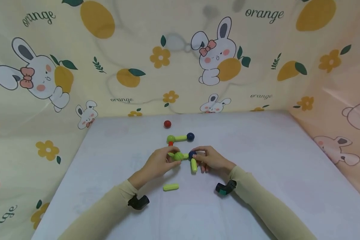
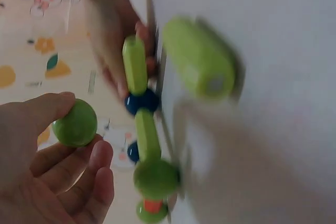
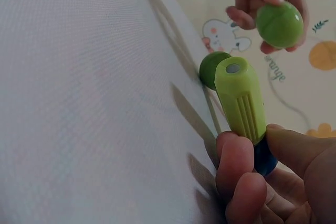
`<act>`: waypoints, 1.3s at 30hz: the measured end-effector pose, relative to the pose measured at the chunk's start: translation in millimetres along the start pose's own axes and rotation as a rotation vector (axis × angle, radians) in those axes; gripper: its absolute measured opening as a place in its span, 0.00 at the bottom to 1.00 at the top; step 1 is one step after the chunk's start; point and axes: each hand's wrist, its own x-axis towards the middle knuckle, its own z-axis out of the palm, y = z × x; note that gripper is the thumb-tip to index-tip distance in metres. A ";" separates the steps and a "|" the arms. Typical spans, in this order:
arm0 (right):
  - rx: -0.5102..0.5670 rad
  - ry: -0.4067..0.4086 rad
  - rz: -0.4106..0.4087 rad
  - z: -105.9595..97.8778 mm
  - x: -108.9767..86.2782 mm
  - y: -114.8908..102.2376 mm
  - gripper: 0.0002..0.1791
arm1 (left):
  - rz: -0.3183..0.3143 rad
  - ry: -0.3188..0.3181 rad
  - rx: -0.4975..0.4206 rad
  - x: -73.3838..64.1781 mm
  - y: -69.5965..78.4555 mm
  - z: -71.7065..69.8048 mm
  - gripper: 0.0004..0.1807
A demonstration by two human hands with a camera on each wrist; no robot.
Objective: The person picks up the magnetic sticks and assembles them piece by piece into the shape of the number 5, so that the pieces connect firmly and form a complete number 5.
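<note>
My left hand (image 1: pixel 158 163) pinches a glossy green ball (image 2: pixel 75 123) between thumb and fingers, above the table. With thumb and fingertips, my right hand (image 1: pixel 213 160) grips a dark blue ball (image 2: pixel 142 101) on a chain of magnetic building pieces. From that ball a light green rod (image 1: pixel 193 165) points toward me, showing a metal disc at its tip (image 3: pixel 233 68). Another green rod (image 2: pixel 148 135) runs left from the blue ball to a second green ball (image 2: pixel 156 179). In the head view the held ball overlaps this end.
Farther back, a red rod (image 1: pixel 170 143) leads to a green ball (image 1: pixel 170 138), then a green rod (image 1: pixel 180 137) and a blue ball (image 1: pixel 190 136). A red ball (image 1: pixel 167 124) lies behind them. One loose green rod (image 1: pixel 171 187) lies nearer me on the white table (image 1: pixel 108 186).
</note>
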 end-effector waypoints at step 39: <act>0.025 -0.016 -0.009 -0.8 -0.2 -1.2 0.26 | 0.051 -0.272 0.177 -1.5 25.5 42.5 0.22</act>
